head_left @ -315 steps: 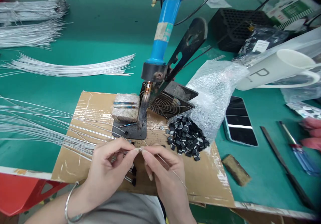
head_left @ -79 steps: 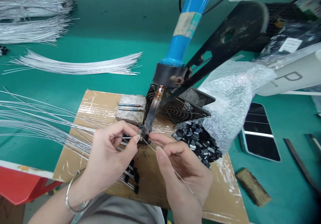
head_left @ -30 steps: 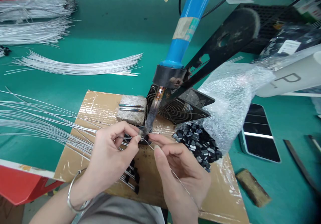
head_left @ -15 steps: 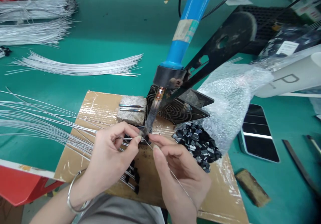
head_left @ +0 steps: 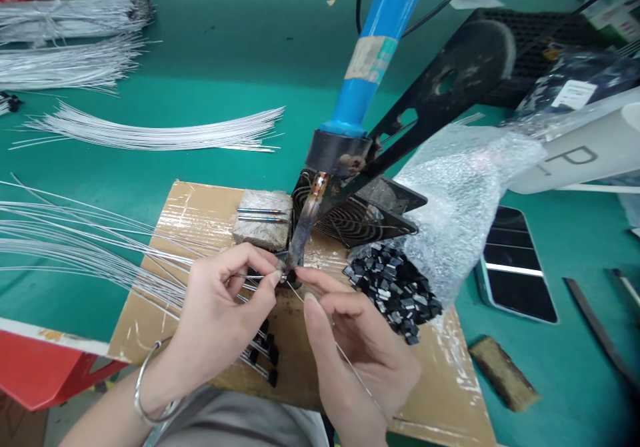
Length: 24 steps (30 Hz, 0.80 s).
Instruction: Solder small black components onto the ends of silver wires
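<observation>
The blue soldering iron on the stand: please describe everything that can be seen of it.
The soldering iron has a blue, plastic-looking handle with a pale taped band, then a black collar and a dark, discoloured metal shaft. It leans steeply, tip down and toward the person, held in a black metal stand over the cardboard sheet. Its tip meets the spot where the left hand and right hand pinch thin wire. The handle's top leaves the picture.

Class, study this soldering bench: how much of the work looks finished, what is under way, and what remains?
Done: several wires with black ends lie on the cardboard. In hand: the left hand and right hand hold pieces at the soldering iron tip. Left: a pile of black components and loose wires.
</observation>
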### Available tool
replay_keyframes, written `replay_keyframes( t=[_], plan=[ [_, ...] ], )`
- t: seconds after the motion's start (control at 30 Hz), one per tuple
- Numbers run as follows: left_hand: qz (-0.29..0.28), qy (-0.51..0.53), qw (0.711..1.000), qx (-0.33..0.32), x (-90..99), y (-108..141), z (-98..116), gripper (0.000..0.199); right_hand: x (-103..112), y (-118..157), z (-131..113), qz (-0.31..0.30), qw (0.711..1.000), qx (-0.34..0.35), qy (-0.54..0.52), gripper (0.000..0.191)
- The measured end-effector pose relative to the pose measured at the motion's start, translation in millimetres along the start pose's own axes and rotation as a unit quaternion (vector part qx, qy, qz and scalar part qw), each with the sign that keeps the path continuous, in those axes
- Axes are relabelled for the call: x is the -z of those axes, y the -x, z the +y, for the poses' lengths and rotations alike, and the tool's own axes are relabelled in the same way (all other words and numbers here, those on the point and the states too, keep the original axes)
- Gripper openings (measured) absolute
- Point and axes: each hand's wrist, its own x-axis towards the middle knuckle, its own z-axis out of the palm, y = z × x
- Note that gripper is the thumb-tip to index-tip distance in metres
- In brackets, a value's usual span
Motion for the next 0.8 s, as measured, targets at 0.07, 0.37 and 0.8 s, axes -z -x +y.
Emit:
replay_keyframes(
  t=[0.07, 0.37, 0.8],
  plan=[
    [-0.001, 0.001, 1.000, 0.002, -0.4, -0.5, 0.2, 0.012, 0.0, 0.2, -0.4, 0.000, 1.000, 0.001, 0.001, 0.015],
    [-0.008, -0.011, 1.000, 0.010, 0.1, -1.2, -1.3, 0.012, -4.6, -0.7, -2.6, 0.020, 1.000, 0.000, 0.024, 0.012],
    [0.017, -0.046, 0.998, -0.028, -1.1, 0.8, 3.7, 0.012, -6.8, 2.9, 2.7, 0.025, 0.998, 0.050, 0.040, 0.013]
  ],
)
